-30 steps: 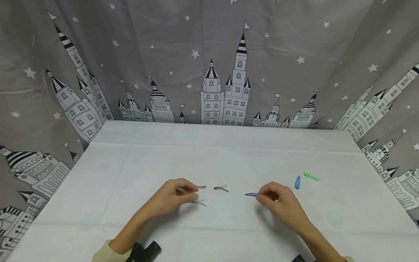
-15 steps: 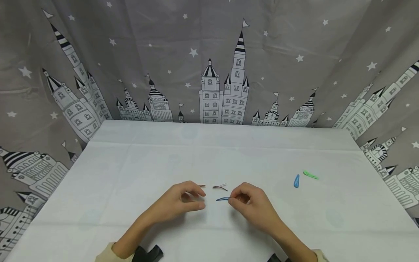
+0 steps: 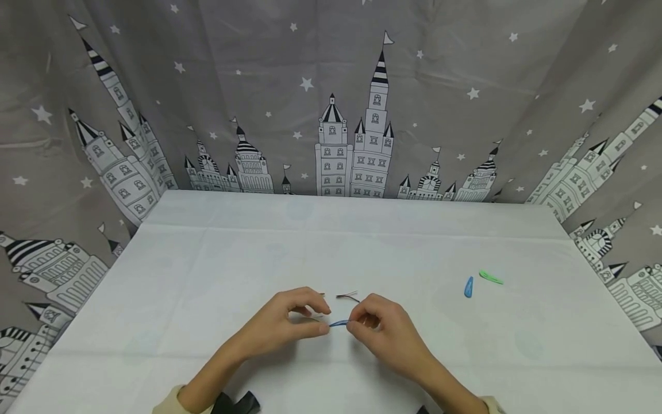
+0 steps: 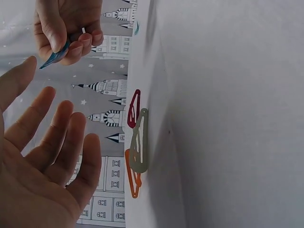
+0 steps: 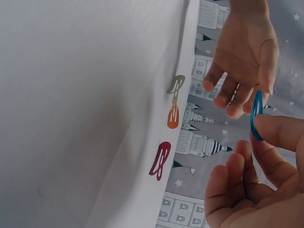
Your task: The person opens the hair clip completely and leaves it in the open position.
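Note:
My right hand pinches a blue snap hair clip between thumb and index finger, above the table. Its narrow end points at my left hand, whose thumb and fingers are spread around that end; in the left wrist view a small gap shows between the clip and the left thumb. Behind the hands lie a dark red hair clip, an orange hair clip and a grey-green hair clip. In the head view the left hand mostly hides the grey-green and orange ones.
Another blue hair clip and a bright green hair clip lie to the right on the white-covered table. A grey curtain with castles and stars hangs behind the far edge.
My right hand has carried the blue clip left, up to the left hand. My left hand has moved slightly right, its thumb and fingers spreading apart.

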`<state>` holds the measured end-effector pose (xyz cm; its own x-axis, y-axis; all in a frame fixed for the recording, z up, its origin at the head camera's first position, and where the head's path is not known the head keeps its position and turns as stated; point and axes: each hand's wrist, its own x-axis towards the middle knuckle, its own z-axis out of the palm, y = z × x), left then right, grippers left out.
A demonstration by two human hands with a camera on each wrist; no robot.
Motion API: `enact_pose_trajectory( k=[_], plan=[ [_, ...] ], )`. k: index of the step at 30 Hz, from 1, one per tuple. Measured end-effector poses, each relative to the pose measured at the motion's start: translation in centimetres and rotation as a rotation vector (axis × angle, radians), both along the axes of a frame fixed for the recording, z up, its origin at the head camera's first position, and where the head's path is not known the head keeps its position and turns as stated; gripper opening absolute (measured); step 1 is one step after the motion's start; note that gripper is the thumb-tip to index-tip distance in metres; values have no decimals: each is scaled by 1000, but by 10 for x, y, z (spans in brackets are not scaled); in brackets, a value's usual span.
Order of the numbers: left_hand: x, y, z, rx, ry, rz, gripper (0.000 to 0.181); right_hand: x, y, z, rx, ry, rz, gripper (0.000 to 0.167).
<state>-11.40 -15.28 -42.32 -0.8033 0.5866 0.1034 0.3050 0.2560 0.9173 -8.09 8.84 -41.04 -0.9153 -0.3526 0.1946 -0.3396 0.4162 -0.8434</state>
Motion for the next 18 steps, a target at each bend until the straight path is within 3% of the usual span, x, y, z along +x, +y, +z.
enact_pose_trajectory(
  k=[11,18],
  plan=[
    [2,1,2,30,23,-38,16,1,-5,1,-44,3,27,14],
    [4,4,3,87,82,-77,13,2,-8,2,-68,-5,34,11]
  ],
)
